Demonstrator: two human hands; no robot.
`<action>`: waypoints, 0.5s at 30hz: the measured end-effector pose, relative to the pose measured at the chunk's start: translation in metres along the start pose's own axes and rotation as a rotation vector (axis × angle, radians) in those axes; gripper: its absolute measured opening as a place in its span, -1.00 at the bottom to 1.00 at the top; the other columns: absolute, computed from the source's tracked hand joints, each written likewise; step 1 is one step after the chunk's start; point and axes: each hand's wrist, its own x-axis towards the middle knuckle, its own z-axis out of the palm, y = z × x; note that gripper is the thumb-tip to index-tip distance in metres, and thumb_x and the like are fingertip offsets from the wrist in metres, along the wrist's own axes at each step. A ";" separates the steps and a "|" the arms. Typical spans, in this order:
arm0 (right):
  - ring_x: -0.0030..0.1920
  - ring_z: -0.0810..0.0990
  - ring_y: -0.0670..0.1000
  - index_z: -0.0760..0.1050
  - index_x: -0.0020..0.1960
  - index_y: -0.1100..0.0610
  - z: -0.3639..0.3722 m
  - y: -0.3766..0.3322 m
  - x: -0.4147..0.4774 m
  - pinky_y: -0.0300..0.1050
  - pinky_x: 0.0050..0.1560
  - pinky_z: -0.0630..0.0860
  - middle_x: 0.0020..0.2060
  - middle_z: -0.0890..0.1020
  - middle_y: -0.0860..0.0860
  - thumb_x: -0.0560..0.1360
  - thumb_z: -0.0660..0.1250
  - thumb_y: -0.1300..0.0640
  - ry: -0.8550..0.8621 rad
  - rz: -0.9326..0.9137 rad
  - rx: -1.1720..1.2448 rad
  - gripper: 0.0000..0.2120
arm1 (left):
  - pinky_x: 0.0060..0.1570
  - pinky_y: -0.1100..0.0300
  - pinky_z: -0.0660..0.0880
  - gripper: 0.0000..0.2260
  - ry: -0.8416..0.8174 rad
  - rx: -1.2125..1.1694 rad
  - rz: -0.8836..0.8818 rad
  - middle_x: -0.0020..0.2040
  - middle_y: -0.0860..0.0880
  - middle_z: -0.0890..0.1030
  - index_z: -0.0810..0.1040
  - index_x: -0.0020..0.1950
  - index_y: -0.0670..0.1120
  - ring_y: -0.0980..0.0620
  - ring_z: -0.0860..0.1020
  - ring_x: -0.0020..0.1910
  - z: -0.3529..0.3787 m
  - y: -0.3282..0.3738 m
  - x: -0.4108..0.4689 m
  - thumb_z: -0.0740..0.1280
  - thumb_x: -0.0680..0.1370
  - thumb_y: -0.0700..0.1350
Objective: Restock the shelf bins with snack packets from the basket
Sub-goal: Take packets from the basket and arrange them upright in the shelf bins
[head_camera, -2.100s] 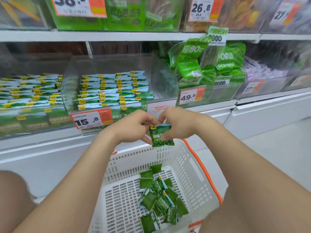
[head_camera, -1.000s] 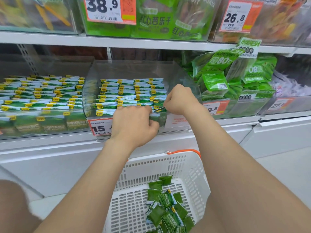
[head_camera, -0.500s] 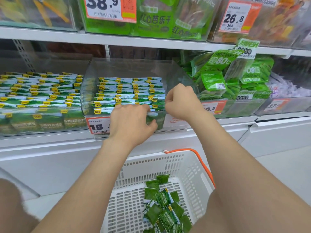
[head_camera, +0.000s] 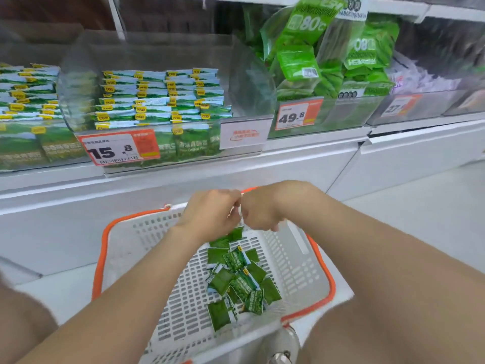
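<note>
A white basket with an orange rim (head_camera: 101, 248) sits low in front of me and holds several small green snack packets (head_camera: 237, 281). Both my hands hang over its far end, side by side and almost touching. My left hand (head_camera: 210, 214) has its fingers curled downward right above the topmost green packet (head_camera: 229, 237); blur hides whether it grips it. My right hand (head_camera: 262, 212) is curled into a fist with nothing visible in it. Above, the clear shelf bin (head_camera: 157, 101) with the 15.8 tag (head_camera: 118, 149) holds rows of the same green packets.
A second bin of like packets (head_camera: 26, 101) stands to the left. To the right is a bin of larger green bags (head_camera: 328, 61) with a 49.8 tag. White cabinet fronts (head_camera: 183, 179) run below the shelf, with pale floor (head_camera: 420, 219) at right.
Both hands have come down from the 15.8 bin to the far end of the basket. The packet carried earlier is no longer in them.
</note>
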 end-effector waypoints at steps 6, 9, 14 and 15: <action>-0.27 0.47 0.03 0.31 -0.24 0.10 0.046 -0.003 0.031 -0.08 -0.21 0.46 -0.25 0.48 0.03 0.59 0.18 0.27 0.051 -0.067 -0.113 -0.76 | -0.17 0.04 0.61 -0.85 -0.679 0.046 -0.063 -0.17 -0.03 0.61 0.60 -0.07 -0.10 -0.05 0.56 -0.24 0.096 -0.001 -0.025 0.25 0.56 -0.10; -0.26 0.50 0.07 0.32 -0.24 0.11 0.055 -0.001 0.035 -0.02 -0.19 0.50 -0.23 0.51 0.06 0.57 0.19 0.27 0.047 -0.062 -0.117 -0.78 | 0.08 -0.12 0.59 -0.85 -0.914 0.005 -0.073 0.12 -0.14 0.57 0.56 0.13 -0.12 -0.14 0.60 0.01 0.148 -0.012 -0.045 0.24 0.62 -0.17; -0.26 0.46 0.08 0.27 -0.27 0.09 0.056 -0.002 0.039 -0.03 -0.20 0.45 -0.23 0.49 0.06 0.59 0.20 0.25 0.070 -0.108 -0.075 -0.73 | 0.18 -0.21 0.55 -0.45 -1.003 -0.028 -0.166 0.54 -0.04 0.12 0.37 0.48 0.16 -0.24 0.49 0.18 0.203 -0.025 -0.063 0.25 0.58 -0.31; -0.27 0.45 0.08 0.27 -0.28 0.09 0.056 -0.001 0.040 -0.04 -0.21 0.44 -0.26 0.47 0.05 0.58 0.21 0.25 0.068 -0.113 -0.066 -0.72 | 0.21 -0.23 0.53 -0.43 -0.995 -0.019 -0.171 0.57 -0.03 0.09 0.36 0.50 0.17 -0.27 0.46 0.25 0.205 -0.023 -0.063 0.27 0.57 -0.31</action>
